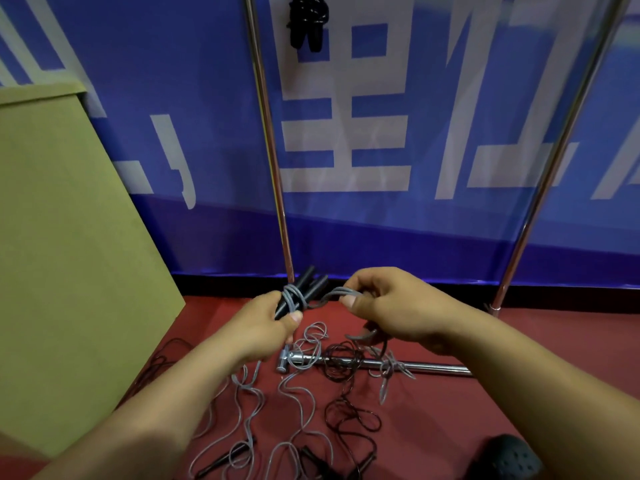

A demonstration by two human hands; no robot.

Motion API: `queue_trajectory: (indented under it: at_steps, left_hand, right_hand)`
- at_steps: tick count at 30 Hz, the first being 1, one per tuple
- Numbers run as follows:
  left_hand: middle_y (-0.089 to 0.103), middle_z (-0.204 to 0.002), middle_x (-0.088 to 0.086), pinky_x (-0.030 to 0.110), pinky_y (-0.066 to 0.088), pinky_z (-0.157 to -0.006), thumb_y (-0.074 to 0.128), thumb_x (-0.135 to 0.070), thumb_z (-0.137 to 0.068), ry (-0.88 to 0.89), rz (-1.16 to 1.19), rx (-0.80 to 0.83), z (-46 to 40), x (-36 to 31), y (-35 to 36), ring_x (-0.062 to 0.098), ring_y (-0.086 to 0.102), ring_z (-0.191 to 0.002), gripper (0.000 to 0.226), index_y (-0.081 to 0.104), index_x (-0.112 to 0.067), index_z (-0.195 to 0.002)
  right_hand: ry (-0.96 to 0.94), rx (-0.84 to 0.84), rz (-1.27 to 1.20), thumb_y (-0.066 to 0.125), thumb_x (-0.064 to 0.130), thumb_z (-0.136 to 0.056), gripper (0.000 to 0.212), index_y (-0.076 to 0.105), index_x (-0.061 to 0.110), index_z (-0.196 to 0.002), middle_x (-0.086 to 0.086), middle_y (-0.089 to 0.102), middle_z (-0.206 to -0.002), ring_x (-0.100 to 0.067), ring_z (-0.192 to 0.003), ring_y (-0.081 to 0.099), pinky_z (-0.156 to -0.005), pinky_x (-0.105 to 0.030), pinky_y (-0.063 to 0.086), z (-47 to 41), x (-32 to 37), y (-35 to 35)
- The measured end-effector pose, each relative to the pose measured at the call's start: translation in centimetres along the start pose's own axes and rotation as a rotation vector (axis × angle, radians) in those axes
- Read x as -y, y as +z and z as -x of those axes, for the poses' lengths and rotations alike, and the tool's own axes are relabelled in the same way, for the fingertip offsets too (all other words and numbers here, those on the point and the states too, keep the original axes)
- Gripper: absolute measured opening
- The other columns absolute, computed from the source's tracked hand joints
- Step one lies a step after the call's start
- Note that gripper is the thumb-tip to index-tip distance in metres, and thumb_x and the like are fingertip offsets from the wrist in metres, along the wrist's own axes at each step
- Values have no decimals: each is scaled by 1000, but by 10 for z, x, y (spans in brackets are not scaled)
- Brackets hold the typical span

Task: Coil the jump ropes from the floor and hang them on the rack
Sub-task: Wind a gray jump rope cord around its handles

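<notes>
Handles point(304, 289) (black, wound with grey rope point(294, 297)) are gripped by the left hand point(266, 323). Rope strands are pinched by the right hand point(388, 306). More ropes point(304, 403) are strewn on the floor point(450, 410).

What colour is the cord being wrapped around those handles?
Grey, wound around black handles; the cord shows best in the head view, the only one.

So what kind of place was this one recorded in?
Probably a sports hall or gym. The floor is smooth red sports-type surfacing, a big blue banner with white characters lines the wall, and jump ropes lie loose by a metal rack, where one black rope already hangs.
</notes>
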State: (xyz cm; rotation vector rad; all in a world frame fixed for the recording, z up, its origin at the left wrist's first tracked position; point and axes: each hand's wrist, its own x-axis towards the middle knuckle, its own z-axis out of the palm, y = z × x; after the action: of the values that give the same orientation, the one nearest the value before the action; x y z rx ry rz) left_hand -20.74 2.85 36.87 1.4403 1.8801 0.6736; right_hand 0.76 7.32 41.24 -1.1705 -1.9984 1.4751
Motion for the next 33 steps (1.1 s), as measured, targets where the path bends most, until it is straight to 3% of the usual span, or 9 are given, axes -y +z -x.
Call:
queue_trajectory:
  at_steps: [2, 6, 10, 13, 16, 19, 25, 29, 33]
  left_hand:
    - [61, -71, -4, 15, 39, -44, 56, -25, -100, 20, -80, 86, 4, -2, 5, -2, 50, -43, 11, 60, -21, -110]
    - [62, -68, -9, 20, 42, -54, 61, -29, -97, 110, -173, 166, 6, -6, 13, 5, 55, -54, 15, 61, -25, -111]
    - [73, -83, 4, 35, 56, -75, 66, -32, -93, 208, -170, 268, 10, -15, 18, 15, 69, -72, 19, 61, -28, -110]
    - [73, -84, 1, 30, 53, -73, 68, -36, -91, 274, -226, 274, 15, -22, 23, 11, 67, -72, 13, 60, -28, -98]
    - [59, -73, -8, 27, 44, -64, 69, -37, -90, 339, -355, 272, 22, -30, 26, 9, 54, -66, 22, 53, -26, -81]
    - [58, -78, -8, 33, 48, -71, 69, -42, -89, 358, -448, 316, 24, -31, 26, 14, 57, -74, 23, 57, -22, -92]
    - [66, -92, -6, 30, 52, -79, 71, -38, -89, 262, -476, 281, 16, -22, 24, 16, 64, -88, 25, 62, -22, -106]
    - [69, -105, -5, 36, 54, -90, 70, -40, -88, 220, -461, 331, 14, -22, 29, 17, 66, -97, 34, 63, -24, -118]
    - [69, -111, -1, 38, 53, -94, 69, -41, -89, 146, -490, 365, 13, -20, 30, 20, 66, -102, 38, 62, -23, -122]
  right_hand:
    - [-32, -9, 14, 58, 25, -98, 13, 66, 18, -90, -1, 46, -69, -18, -58, 56, -66, -46, 60, 1, -3, 0]
    - [-100, -126, 107, 54, 27, -100, 19, 68, 17, -93, 1, 51, -65, -9, -50, 45, -52, -30, 46, -1, -3, -2]
    - [-128, -292, 261, 58, 41, -95, 37, 65, 9, -79, 0, 50, -61, -13, -55, 44, -58, -35, 43, -11, -7, -8]
    - [-92, -334, 227, 63, 48, -91, 47, 61, 6, -68, -1, 51, -55, -15, -52, 46, -57, -35, 43, -15, -10, -15]
    - [-59, -245, 238, 69, 48, -86, 45, 64, 8, -65, 0, 51, -51, -14, -49, 48, -53, -31, 43, -12, -8, -16]
    - [-8, -96, 139, 68, 41, -89, 46, 61, -1, -72, -5, 47, -56, -15, -51, 45, -52, -29, 43, -7, -5, -16]
    - [179, 183, -236, 48, 19, -102, 23, 63, 2, -99, 3, 29, -54, -14, -48, 39, -54, -29, 41, -4, 1, -19]
    - [139, 220, -108, 48, 19, -101, 27, 67, 0, -99, 5, 29, -54, -10, -48, 25, -48, -25, 21, -6, 3, -20]
    - [23, 258, 6, 53, 17, -99, 26, 71, -2, -98, 4, 34, -53, -11, -47, 26, -47, -26, 20, -5, 2, -22]
